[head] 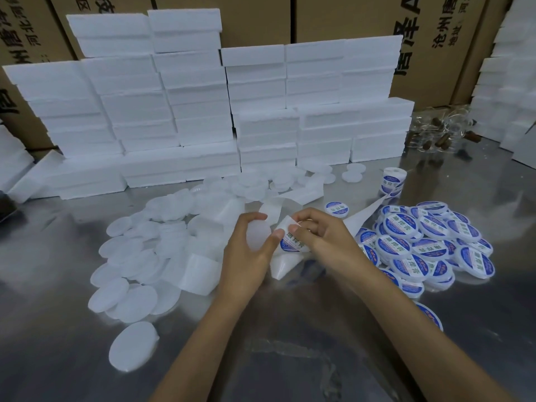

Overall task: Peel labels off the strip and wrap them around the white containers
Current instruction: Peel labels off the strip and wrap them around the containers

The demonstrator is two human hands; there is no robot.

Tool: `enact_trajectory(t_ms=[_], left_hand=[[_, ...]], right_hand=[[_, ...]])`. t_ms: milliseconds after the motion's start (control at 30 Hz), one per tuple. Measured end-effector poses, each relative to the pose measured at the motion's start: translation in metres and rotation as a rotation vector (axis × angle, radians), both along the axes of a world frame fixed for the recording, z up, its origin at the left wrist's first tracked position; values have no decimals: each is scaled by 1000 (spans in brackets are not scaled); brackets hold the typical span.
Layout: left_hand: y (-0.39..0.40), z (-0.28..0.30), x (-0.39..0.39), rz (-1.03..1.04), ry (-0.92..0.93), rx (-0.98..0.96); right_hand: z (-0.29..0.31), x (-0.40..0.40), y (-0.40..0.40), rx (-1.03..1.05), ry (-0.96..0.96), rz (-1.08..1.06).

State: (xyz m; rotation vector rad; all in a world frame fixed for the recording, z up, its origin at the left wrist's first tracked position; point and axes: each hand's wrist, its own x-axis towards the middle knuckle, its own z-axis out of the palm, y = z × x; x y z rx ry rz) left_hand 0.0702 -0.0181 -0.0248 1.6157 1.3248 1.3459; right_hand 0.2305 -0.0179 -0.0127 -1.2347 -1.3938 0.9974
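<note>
My left hand (246,253) grips a plain white round container (256,236) above the table's middle. Touching it, my right hand (322,236) pinches the label strip (282,227), where a blue-and-white label (291,244) shows beside the container. The strip's white backing runs right to a label roll (392,181) standing at the back right. A loose used backing tail (282,265) hangs below my hands. Several unlabelled white containers (139,262) lie spread on the left. A heap of labelled containers (420,245) sits on the right.
The steel table (58,329) carries curled empty backing strips (203,271) by the left pile. White foam boxes (203,111) are stacked in a wall at the back, with cardboard cartons (449,39) behind. Small glass bottles with brown stoppers (443,132) lie at the far right.
</note>
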Motion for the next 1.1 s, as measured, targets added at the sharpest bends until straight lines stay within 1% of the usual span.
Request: enact_trajectory(t_ms=[133,200,300,400,533,733,933,1100], left_hand=[[5,-4,-2,3,-181,-83],[4,-3,-3,12,-239,-100],[2,1,-3,6,-316,-136],[1,2,-4,-19,-346,-198],[-1,5,-5,-75,-449,-267],[1,-1,-6,-63,-458,-277],[4,-4,-8,-46,-477,-290],[4,-5,-8,-38,-470,-283]], right_hand=[[0,-1,-3,-12,-57,96],[0,1,-5,36,-99,128],[1,2,-6,129,-190,116],[1,2,-5,163,-198,106],[1,2,-6,219,-177,88],[-1,-2,-7,211,-176,153],[-1,-2,-8,216,-190,85],[-1,-4,-8,301,-282,46]])
